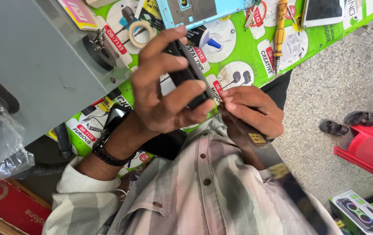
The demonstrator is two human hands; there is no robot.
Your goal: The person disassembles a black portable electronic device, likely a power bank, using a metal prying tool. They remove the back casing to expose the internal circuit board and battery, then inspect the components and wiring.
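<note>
At frame centre the left hand (162,93) is gripping a dark phone (186,74) — long axis running upper-left to lower-right — while the right hand (251,109) is pinching a translucent film strip (277,165) at its lower end.

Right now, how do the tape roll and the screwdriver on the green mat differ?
The tape roll is a pale ring lying flat; the screwdriver is long and thin with an orange-yellow handle. The tape roll sits beside the left hand, while the screwdriver lies farther off, beyond the right hand. Both rest untouched on the green mat.
</note>
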